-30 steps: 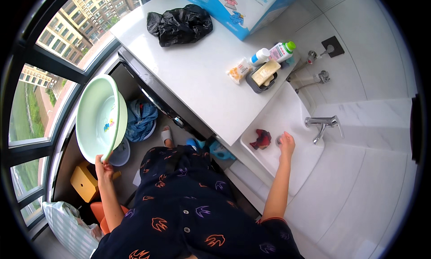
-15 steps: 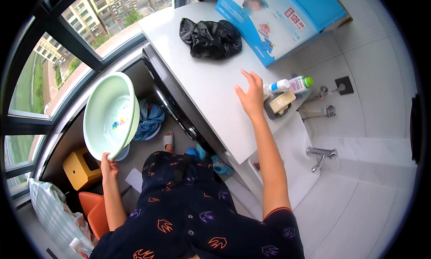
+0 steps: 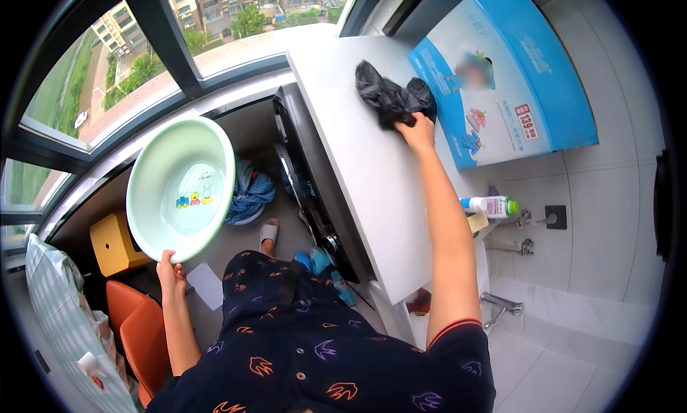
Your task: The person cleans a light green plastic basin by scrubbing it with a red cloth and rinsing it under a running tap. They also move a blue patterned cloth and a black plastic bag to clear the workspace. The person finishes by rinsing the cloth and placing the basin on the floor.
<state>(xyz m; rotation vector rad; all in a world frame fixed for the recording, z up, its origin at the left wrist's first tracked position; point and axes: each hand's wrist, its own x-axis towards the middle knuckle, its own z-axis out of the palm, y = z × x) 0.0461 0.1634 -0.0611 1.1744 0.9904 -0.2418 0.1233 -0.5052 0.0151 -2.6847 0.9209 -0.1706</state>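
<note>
Glossy smooth plastic basin (image 3: 181, 189); crinkled shiny black plastic bag (image 3: 392, 96); matt white countertop (image 3: 372, 177).

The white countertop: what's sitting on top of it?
On the white countertop lie a crumpled black bag, touched by the right hand, and a big blue box behind. The arm hides part of the far end by a white bottle.

Bright, even daylight enters through the window (image 3: 143, 62) at upper left, lighting the white worktop (image 3: 372, 169) softly without harsh glare. Fisheye distortion bends straight edges toward the black circular rim, and shadow gathers below the worktop.
</note>
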